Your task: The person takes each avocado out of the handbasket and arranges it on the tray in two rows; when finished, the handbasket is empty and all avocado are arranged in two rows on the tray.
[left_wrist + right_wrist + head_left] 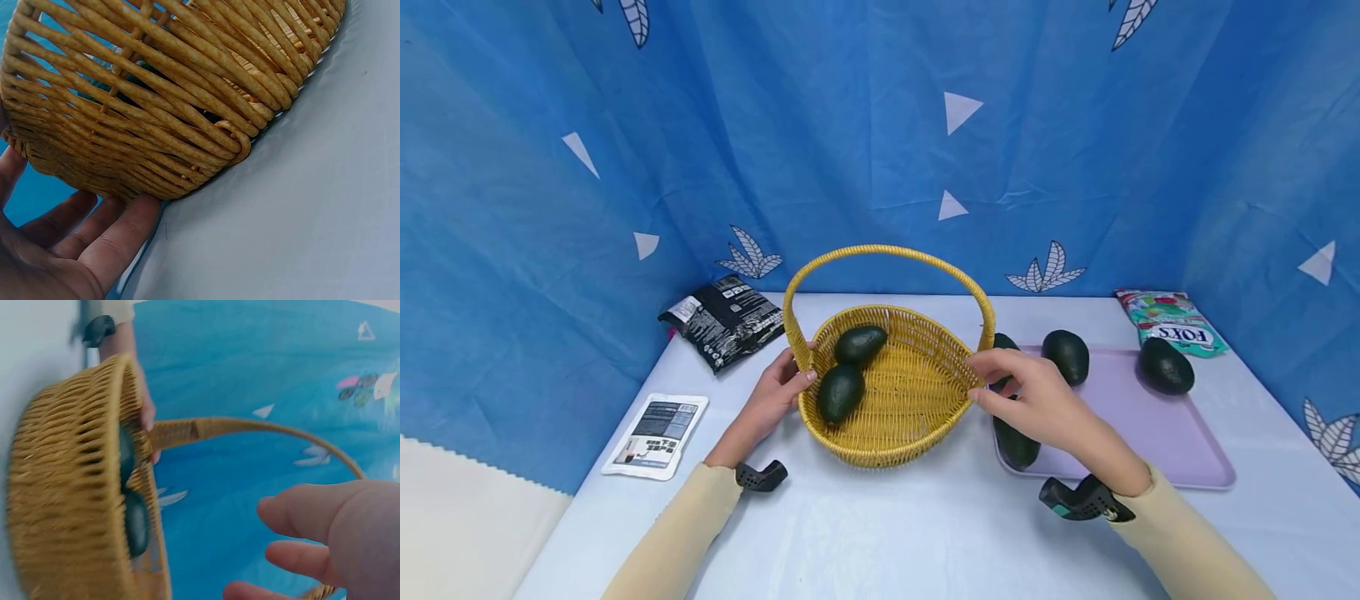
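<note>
A yellow woven basket (895, 450) with a tall arched handle (880, 249) stands on the table. Two dark green avocados (840, 394) lie in its left side. My left hand (775, 390) grips the basket's left rim by the handle base, thumb at the rim; in the left wrist view its fingers (122, 240) lie against the outer weave. At the right rim is my right hand (1030, 392), thumb and fingers apart. The right wrist view shows these fingers (300, 509) with nothing between them; whether they touch the basket I cannot tell.
Right of the basket a lilac tray (1150, 433) bears several avocados (1165, 367), some partly behind my right hand. A green FOX'S candy bag (1172, 321) lies at the back right. On the left are a black packet (726, 317) and a white pouch (657, 436).
</note>
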### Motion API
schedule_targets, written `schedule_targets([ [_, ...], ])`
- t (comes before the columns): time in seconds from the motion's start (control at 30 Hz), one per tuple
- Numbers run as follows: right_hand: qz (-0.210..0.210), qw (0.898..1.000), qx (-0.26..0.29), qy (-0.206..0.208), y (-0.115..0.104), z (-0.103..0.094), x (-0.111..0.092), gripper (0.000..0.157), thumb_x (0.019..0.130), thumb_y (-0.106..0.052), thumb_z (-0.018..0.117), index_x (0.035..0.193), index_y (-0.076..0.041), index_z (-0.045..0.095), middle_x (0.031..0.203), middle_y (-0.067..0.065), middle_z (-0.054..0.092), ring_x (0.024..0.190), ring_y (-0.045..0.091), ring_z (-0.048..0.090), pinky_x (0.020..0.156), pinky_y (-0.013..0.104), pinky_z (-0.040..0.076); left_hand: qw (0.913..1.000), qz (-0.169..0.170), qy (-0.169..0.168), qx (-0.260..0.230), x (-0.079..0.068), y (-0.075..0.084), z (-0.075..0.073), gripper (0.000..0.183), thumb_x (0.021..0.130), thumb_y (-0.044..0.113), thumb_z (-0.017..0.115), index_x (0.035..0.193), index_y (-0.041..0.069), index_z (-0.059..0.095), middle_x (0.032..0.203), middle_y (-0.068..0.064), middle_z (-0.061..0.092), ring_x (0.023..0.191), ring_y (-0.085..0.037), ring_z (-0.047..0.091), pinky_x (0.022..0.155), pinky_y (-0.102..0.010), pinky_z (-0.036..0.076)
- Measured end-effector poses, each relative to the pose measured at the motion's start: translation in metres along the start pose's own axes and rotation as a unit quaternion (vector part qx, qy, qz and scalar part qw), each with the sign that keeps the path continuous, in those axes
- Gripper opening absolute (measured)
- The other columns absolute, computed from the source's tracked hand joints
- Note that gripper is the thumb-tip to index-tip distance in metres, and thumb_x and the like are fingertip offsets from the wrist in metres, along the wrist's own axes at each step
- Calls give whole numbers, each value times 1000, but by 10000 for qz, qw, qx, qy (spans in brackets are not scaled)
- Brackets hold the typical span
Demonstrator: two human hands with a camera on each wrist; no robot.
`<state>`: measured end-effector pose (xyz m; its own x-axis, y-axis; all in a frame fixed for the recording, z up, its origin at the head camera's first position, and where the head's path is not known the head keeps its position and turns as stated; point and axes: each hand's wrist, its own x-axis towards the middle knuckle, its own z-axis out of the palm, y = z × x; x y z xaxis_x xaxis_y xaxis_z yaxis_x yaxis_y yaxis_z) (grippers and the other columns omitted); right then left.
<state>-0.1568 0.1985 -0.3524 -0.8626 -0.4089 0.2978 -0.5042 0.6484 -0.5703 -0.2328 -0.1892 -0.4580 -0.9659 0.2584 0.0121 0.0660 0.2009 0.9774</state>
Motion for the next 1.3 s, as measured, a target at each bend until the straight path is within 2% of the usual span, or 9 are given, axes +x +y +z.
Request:
schedule_targets([
  [0.13, 73, 9998, 100, -127, -14, 6, 12, 37, 91, -18, 76, 126, -11, 69, 117, 4, 73, 98, 20, 67, 77, 32, 59, 10000, -3, -18, 8, 0, 0, 0, 58, 103, 25, 58, 157, 20, 38, 159, -19, 43, 141, -35, 45, 98, -23, 50],
  [0.27, 12, 9987, 279, -421, -24, 16, 26, 42, 91, -20, 75, 131, -10, 66, 123, 6, 71, 101, 21, 69, 82, 35, 60, 10000, 11, 0, -56, 0, 0, 1, 58, 103, 23, 58, 157, 19, 38, 158, -20, 43, 130, -27, 49, 86, -19, 52],
  [0.4, 41, 9964, 446, -721, -29, 26, 40, 46, 91, -23, 74, 134, -10, 64, 127, 11, 69, 104, 27, 70, 84, 39, 61, 9999, 17, -12, -150, 1, 0, 1, 58, 103, 21, 58, 157, 18, 38, 156, -22, 44, 115, -18, 53, 76, -19, 52],
  [0.53, 64, 9940, 487, -977, -30, 38, 52, 49, 92, -26, 72, 137, -10, 62, 131, 12, 67, 104, 27, 71, 82, 34, 60, 9997, 23, -32, -235, 2, 0, 1, 58, 103, 19, 58, 157, 17, 38, 154, -23, 45, 108, -13, 56, 71, -19, 53],
  [0.83, 290, 9858, 597, -1541, -38, 67, 70, 56, 94, -32, 70, 144, -10, 56, 140, 16, 62, 108, 31, 69, 90, 43, 57, 9998, -1, -17, -173, 1, 0, 0, 58, 103, 21, 58, 157, 17, 38, 157, -22, 43, 117, -19, 52, 79, -19, 54],
  [1.03, 520, 9815, 571, -1754, -45, 90, 83, 61, 93, -33, 71, 147, -12, 53, 143, 15, 60, 100, 22, 70, 96, 45, 55, 9999, -15, -33, -117, 0, 0, 0, 58, 103, 23, 58, 157, 19, 37, 159, -21, 42, 133, -31, 48, 86, -19, 53],
  [1.13, 629, 9790, 464, -1883, -47, 100, 89, 62, 93, -34, 71, 148, -15, 51, 145, 13, 60, 114, 25, 67, 104, 48, 51, 9999, -54, -47, -117, 0, 0, -1, 58, 103, 24, 58, 157, 19, 37, 159, -21, 41, 140, -36, 45, 90, -19, 53],
  [1.27, 703, 9755, 354, -2054, -46, 111, 93, 66, 93, -35, 72, 151, -16, 48, 149, 12, 57, 138, 31, 52, 113, 51, 45, 9998, -50, -78, -162, 1, -1, 0, 58, 104, 24, 57, 157, 19, 36, 160, -21, 39, 143, -39, 43, 92, -23, 55],
  [1.3, 725, 9744, 350, -2100, -46, 113, 93, 68, 92, -35, 73, 152, -16, 47, 150, 12, 56, 139, 31, 52, 113, 51, 45, 9998, -43, -90, -159, 1, -1, 0, 58, 104, 24, 57, 157, 19, 36, 160, -21, 39, 144, -39, 43, 93, -24, 54],
])
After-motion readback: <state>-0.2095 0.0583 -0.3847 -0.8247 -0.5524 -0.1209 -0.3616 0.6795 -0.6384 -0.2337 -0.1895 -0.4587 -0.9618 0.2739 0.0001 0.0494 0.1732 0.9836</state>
